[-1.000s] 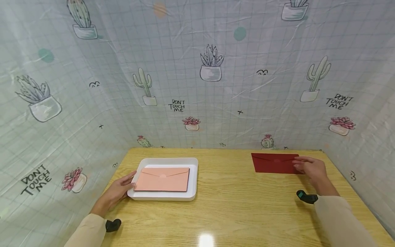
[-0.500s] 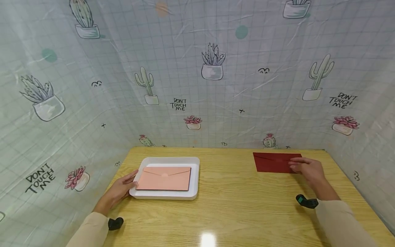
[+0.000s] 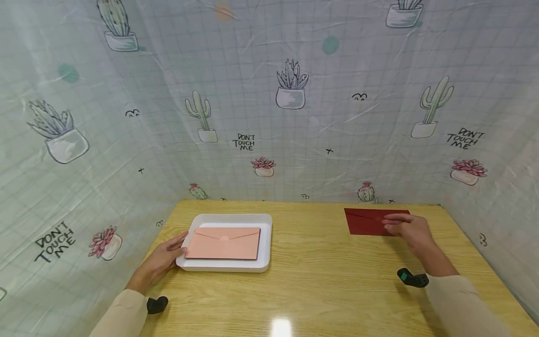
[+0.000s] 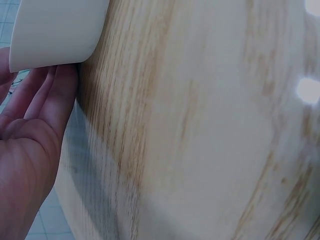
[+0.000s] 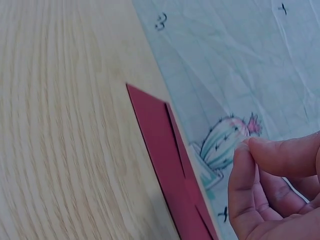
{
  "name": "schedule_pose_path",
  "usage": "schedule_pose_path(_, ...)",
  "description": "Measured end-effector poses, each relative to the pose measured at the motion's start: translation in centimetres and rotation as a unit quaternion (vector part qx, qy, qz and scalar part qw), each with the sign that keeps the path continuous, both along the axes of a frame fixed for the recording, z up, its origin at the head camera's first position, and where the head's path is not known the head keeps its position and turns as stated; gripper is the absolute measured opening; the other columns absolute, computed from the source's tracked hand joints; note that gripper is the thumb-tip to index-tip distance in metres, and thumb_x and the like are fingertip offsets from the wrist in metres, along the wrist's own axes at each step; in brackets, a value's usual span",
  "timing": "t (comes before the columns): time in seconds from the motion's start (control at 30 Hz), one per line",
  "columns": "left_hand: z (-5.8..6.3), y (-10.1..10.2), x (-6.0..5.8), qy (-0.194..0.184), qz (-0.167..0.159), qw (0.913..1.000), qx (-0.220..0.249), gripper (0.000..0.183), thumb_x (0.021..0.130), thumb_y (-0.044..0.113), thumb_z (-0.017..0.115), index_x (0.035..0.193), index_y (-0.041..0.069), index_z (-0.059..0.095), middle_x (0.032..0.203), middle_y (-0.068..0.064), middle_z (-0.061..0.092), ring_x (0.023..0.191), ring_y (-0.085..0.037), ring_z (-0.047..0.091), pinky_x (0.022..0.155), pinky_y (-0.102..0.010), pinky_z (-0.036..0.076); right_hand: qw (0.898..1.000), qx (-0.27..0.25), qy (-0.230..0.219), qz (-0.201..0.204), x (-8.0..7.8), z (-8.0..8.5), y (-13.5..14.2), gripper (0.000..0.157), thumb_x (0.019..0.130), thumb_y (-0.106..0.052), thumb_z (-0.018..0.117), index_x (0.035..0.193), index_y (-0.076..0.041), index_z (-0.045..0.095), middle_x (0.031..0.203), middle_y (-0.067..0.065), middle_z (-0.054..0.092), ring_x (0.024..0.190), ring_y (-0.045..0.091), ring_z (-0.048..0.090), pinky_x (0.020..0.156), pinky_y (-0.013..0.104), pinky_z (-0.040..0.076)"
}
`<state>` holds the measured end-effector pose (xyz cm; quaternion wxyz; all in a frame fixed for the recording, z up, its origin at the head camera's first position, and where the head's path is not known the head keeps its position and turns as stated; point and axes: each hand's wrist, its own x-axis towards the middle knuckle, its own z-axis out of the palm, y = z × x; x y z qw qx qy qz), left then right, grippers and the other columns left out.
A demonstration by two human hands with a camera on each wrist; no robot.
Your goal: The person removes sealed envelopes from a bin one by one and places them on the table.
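At the left, my left hand (image 3: pixel 159 264) grips the left side of a white tray (image 3: pixel 227 269), thumb over the rim. The left wrist view shows its fingers (image 4: pixel 62 92) curled beneath the tray's outer wall (image 4: pixel 57 32). A pink envelope (image 3: pixel 223 250) lies in the tray, flap side up, a dark edge showing beneath it. At the back right a dark red envelope (image 3: pixel 364 223) lies flat on the table. Above its right part hovers my right hand (image 3: pixel 412 234), fingers loosely bent, holding nothing. In the right wrist view the red envelope (image 5: pixel 155 145) shows apart from the thumb and fingertips.
The wood-grain table (image 3: pixel 311 276) reaches back to a patterned curtain (image 3: pixel 311 126) with cactus drawings, which also hangs at both sides. Black straps with small devices sit on both wrists. A light glare lies near the table's front.
My right hand has slid left over the red envelope, from its right end toward its middle. The envelope stays in place, and my left hand still holds the tray.
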<state>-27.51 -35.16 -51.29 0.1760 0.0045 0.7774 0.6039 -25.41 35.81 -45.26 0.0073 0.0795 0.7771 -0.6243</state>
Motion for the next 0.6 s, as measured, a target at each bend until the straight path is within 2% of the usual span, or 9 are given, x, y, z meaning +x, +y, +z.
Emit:
schedule_pose_path(0.23,0.0,0.1,0.1,-0.010,0.007,0.9999,0.001,0.069,0.110,0.009,0.050,0.169,0.013,0.013,0.172,-0.027,0.013,0.155,-0.048,0.027,0.112,-0.048,0.051,1.000,0.011,-0.006,0.016,0.4,0.1,-1.5,0.043,0.100,-0.005,0.067,0.140,0.008,0.060,0.097,-0.022,0.075,0.094,0.000,0.075,0.088,0.023,0.062)
schedule_pose_path(0.6,-0.1,-0.1,-0.1,0.003,-0.004,0.9999,0.010,0.070,0.109,0.009,0.051,0.168,0.011,0.013,0.171,-0.030,0.013,0.154,-0.049,0.028,0.106,-0.042,0.056,0.999,0.018,0.002,0.033,0.9,0.0,-3.3,0.044,0.101,-0.001,0.063,0.141,0.015,0.054,0.106,-0.013,0.076,0.095,-0.001,0.075,0.089,0.024,0.062)
